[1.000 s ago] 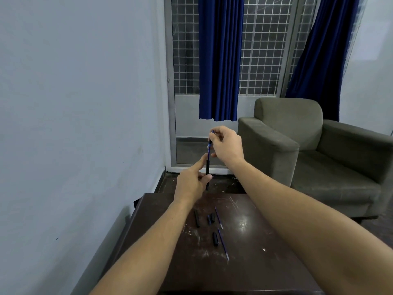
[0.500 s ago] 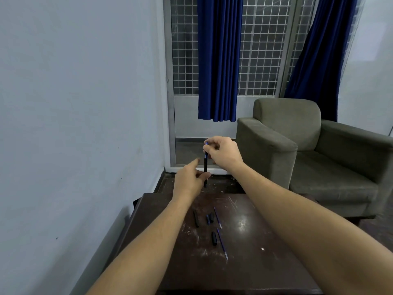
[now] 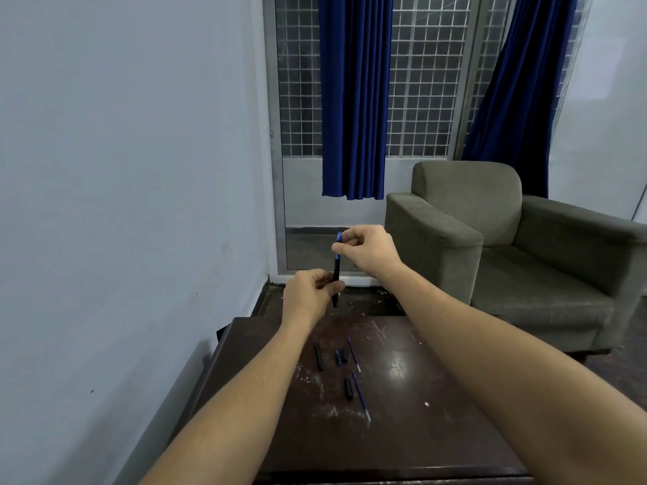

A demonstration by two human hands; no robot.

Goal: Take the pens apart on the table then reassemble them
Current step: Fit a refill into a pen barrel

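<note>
Table: dark brown table (image 3: 437,432), glossy and scuffed with pale scratches, below and nearer than both hands.
Armchair: olive-grey fabric armchair (image 3: 507,246), rounded arms, just right of the right hand.
Pen: slim black barrel with a blue upper end, the pen (image 3: 336,271) stands nearly upright in the air between the hands, above the table's far edge.
Loose parts: two thin blue refills (image 3: 354,355) and short black pieces (image 3: 319,357) lie on the table, below the left hand.
Change: against the earlier frame, the left index finger has curled in; it pointed up before.
Left hand: left hand (image 3: 308,295) clamped round the pen's lower barrel.
Right hand: right hand (image 3: 371,250), thumb and forefinger pinched on the blue top end.
</note>
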